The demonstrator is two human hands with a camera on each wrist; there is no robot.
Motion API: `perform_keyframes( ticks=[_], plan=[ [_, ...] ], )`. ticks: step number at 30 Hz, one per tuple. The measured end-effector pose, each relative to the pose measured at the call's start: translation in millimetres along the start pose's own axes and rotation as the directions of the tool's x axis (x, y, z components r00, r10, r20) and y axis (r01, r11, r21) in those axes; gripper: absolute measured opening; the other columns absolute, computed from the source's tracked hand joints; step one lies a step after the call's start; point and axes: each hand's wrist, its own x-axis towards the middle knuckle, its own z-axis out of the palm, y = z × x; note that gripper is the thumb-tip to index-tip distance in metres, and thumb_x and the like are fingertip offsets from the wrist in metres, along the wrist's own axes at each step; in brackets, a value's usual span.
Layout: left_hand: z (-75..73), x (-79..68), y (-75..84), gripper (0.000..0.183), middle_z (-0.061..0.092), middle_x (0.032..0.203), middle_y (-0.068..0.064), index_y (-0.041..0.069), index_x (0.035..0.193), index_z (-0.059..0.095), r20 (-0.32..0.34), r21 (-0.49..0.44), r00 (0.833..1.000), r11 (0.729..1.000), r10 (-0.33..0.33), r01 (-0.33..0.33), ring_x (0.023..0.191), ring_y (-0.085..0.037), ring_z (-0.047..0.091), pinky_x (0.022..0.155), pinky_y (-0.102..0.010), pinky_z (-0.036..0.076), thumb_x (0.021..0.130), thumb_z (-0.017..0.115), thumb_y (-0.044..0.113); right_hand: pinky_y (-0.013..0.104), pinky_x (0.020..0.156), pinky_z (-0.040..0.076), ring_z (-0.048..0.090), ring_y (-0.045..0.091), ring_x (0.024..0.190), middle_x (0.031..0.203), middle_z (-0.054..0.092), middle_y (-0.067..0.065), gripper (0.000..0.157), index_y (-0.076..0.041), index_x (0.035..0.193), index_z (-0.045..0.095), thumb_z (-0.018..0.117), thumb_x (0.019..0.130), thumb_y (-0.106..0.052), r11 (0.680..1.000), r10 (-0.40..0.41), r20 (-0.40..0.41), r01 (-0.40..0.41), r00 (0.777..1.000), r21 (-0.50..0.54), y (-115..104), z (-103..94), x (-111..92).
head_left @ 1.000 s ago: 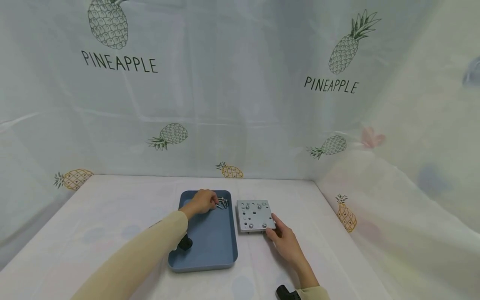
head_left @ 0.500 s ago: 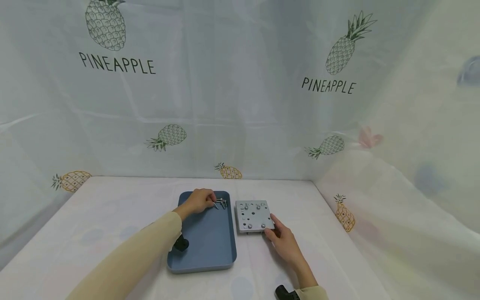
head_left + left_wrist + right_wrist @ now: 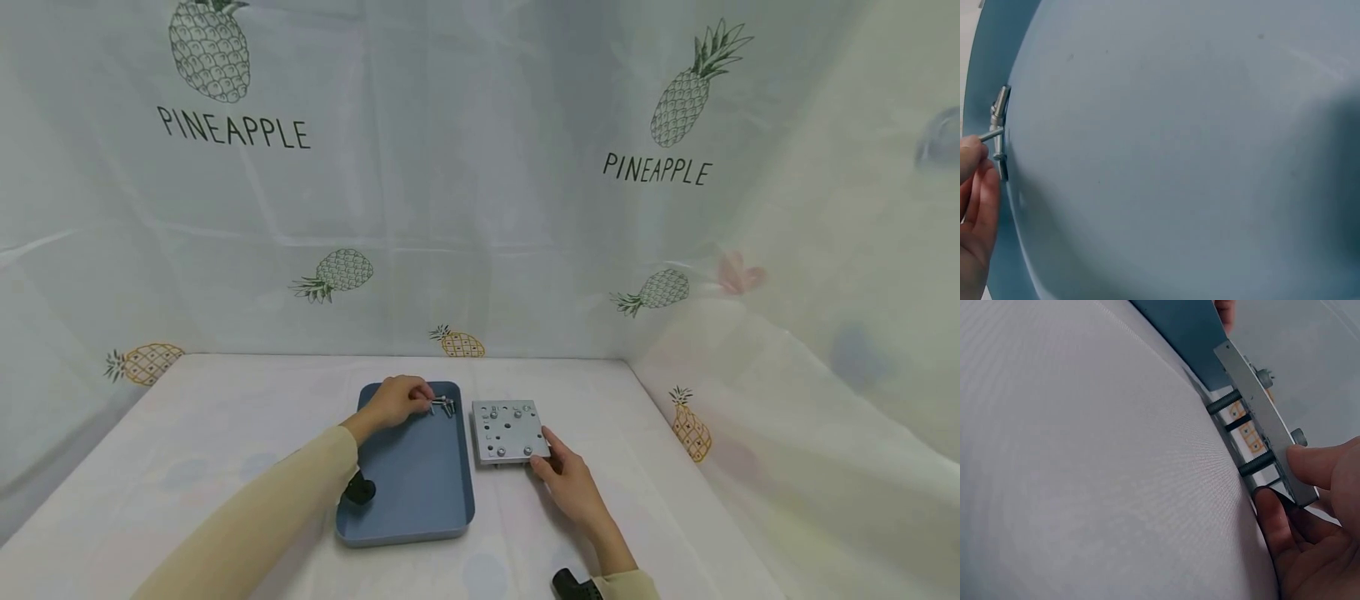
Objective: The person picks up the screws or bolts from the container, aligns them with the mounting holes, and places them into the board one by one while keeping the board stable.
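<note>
Slightly shifted from a second ago, the left hand [image 3: 396, 403] pinches a thin silver metal rod [image 3: 993, 134] — likely a bolt — at one o'clock in the blue rectangular tray [image 3: 423, 492]; the right hand [image 3: 573, 490] grips the square silver metal plate [image 3: 517, 437], beside it at two o'clock. Work looks partway: four bolt heads [image 3: 502, 452] seated, loose silver bolts [image 3: 448, 407] left, their count partly hidden.

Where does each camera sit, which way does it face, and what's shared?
Head: worn there, facing forward and down at the tray and metal plate; sleeves, left grip and right grip show.
Left wrist: worn there, facing the tray's floor; left grip shows, pinching a metal rod.
Right wrist: worn there, facing the plate's edge; both grips show, right holding it.
Head and right wrist share the plate and tray.
</note>
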Motion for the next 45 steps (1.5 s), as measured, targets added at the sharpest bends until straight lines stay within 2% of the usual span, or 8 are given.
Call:
perform_keyframes(
  ticks=[3,7,11,18,25,31,37,45],
  plan=[
    [1.0,1.9,0.9,0.011,0.073,0.094,-0.003,0.004,0.109,0.075,-0.011,-0.034,1.0,0.999,-0.003,0.003,0.086,-0.015,0.064,0.082,-0.037,0.054,0.099,0.073,0.007,0.052,0.107,0.052,0.067,0.028,0.124,0.149,0.06,0.022,0.064,-0.006,0.163,0.041,0.066,0.106,-0.02,1.0,0.0,0.0,0.0,1.0,0.001,1,-0.3,0],
    [3.3,6.8,4.9,0.012,0.074,0.096,0.0,0.007,0.111,0.077,-0.019,-0.098,0.999,0.994,-0.045,0.043,0.09,-0.013,0.066,0.085,-0.038,0.055,0.1,0.073,0.009,0.052,0.111,0.049,0.062,0.033,0.134,0.152,0.058,0.021,0.064,-0.007,0.163,0.04,0.066,0.106,-0.02,1.0,0.003,0.0,-0.003,1.0,0.002,2,-0.2,1],
    [6.2,11.8,12.8,0.012,0.075,0.097,0.001,0.008,0.112,0.078,-0.023,-0.14,0.999,0.989,-0.045,0.042,0.091,-0.013,0.068,0.087,-0.038,0.056,0.1,0.074,0.01,0.054,0.113,0.046,0.058,0.036,0.139,0.154,0.057,0.02,0.064,-0.007,0.164,0.04,0.066,0.106,-0.021,1.0,0.006,-0.001,-0.006,1.0,0.006,2,-0.7,2],
    [9.3,18.2,36.3,0.014,0.074,0.097,0.003,0.011,0.115,0.078,-0.01,-0.191,0.999,0.98,-0.052,0.049,0.092,-0.012,0.066,0.087,-0.036,0.055,0.101,0.073,0.013,0.055,0.114,0.045,0.057,0.037,0.14,0.154,0.057,0.02,0.064,-0.007,0.163,0.04,0.066,0.107,-0.021,1.0,-0.007,-0.001,0.007,1.0,0.004,1,-2.0,4],
    [14.8,22.7,60.5,0.015,0.074,0.099,0.0,0.009,0.115,0.078,-0.001,-0.239,1.0,0.971,-0.018,0.018,0.093,-0.014,0.067,0.087,-0.037,0.057,0.101,0.073,0.011,0.055,0.113,0.046,0.059,0.036,0.138,0.152,0.059,0.021,0.063,-0.006,0.163,0.041,0.066,0.107,-0.021,1.0,-0.002,-0.007,0.002,1.0,0.013,1,-1.8,6],
    [25.4,29.2,71.5,0.014,0.075,0.1,0.0,0.011,0.114,0.079,-0.003,-0.26,1.0,0.966,-0.006,0.005,0.093,-0.013,0.067,0.086,-0.035,0.057,0.102,0.072,0.01,0.054,0.112,0.047,0.06,0.037,0.137,0.15,0.06,0.022,0.063,-0.005,0.163,0.041,0.065,0.107,-0.022,1.0,-0.009,-0.003,0.009,1.0,0.01,1,-0.9,6],
    [36.8,38.5,79.9,0.014,0.075,0.101,0.0,0.012,0.114,0.079,0.01,-0.262,0.999,0.965,0.034,-0.031,0.094,-0.012,0.067,0.089,-0.035,0.056,0.102,0.072,0.01,0.054,0.114,0.045,0.058,0.037,0.139,0.152,0.058,0.021,0.064,-0.005,0.163,0.04,0.065,0.107,-0.021,1.0,0.001,-0.002,-0.001,1.0,0.014,0,-0.4,5],
    [53.0,49.3,79.6,0.016,0.075,0.102,0.004,0.011,0.117,0.079,0.044,-0.233,0.999,0.972,0.032,-0.021,0.093,-0.01,0.065,0.092,-0.036,0.055,0.103,0.071,0.013,0.055,0.113,0.046,0.06,0.036,0.136,0.151,0.059,0.022,0.062,-0.007,0.162,0.042,0.066,0.107,-0.021,1.0,0.014,-0.012,-0.014,1.0,0.012,0,2.0,3]
  ],
)
